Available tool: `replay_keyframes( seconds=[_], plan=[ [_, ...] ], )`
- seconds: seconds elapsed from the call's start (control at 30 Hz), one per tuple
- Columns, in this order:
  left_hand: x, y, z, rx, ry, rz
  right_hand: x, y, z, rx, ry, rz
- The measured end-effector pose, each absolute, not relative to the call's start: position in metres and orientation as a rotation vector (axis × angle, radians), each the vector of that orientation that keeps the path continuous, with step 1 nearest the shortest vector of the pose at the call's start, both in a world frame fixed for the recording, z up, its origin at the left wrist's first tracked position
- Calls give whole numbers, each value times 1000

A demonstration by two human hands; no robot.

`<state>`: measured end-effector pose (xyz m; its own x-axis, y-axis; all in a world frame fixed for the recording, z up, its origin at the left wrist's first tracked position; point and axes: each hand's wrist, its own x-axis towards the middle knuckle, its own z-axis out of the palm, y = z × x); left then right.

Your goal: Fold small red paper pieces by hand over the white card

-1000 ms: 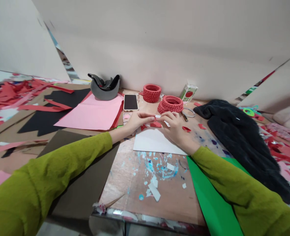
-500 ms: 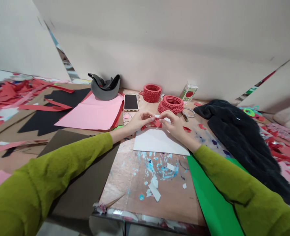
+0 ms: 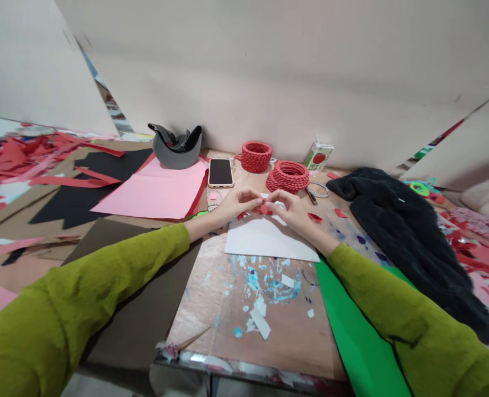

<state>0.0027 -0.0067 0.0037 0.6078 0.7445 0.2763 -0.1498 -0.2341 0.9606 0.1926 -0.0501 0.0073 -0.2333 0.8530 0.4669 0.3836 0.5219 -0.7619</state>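
Observation:
Between my fingertips is a small piece of red paper (image 3: pixel 264 208), folded or bent, held just above a white sheet (image 3: pixel 265 240). My left hand (image 3: pixel 239 204) pinches it from the left side. From the right, my right hand (image 3: pixel 291 210) grips it with thumb and forefinger. Both hands are closed, with the fingertips close together, and they partly hide the paper. Small red paper scraps (image 3: pixel 314 218) lie just right of my right hand. Behind my hands stand two rings of folded red paper, one upright (image 3: pixel 256 157) and one lower, stacked loosely (image 3: pixel 290 175).
A phone (image 3: pixel 221 172), a grey cap (image 3: pixel 178 146) and pink paper (image 3: pixel 153 190) lie to the left. At the right are a small carton (image 3: pixel 319 155), a dark fluffy garment (image 3: pixel 402 231) and green card (image 3: pixel 352 325). White scraps (image 3: pixel 261 322) lie on the paint-stained table (image 3: pixel 211 309).
My fingers have shifted slightly on the red paper, which now shows as a smaller piece at a different angle. My arms and the other things have stayed nearly still.

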Motion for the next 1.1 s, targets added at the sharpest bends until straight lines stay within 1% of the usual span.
replay_keyframes(
  seconds=[0.27,0.5,0.67,0.87,1.1],
  plan=[
    [1,-5,3,1729,425,856,192,-50,9,-1011,-1862,702],
    [1,-12,10,1617,511,862,195,-49,9,-946,-1882,705],
    [2,-9,6,1597,568,926,195,-49,9,-941,-1886,639],
    [2,-4,-2,1544,556,975,194,-50,7,-1063,-1833,482],
    [2,-6,-1,1583,583,1005,193,-53,6,-1047,-1847,384]
  ],
)
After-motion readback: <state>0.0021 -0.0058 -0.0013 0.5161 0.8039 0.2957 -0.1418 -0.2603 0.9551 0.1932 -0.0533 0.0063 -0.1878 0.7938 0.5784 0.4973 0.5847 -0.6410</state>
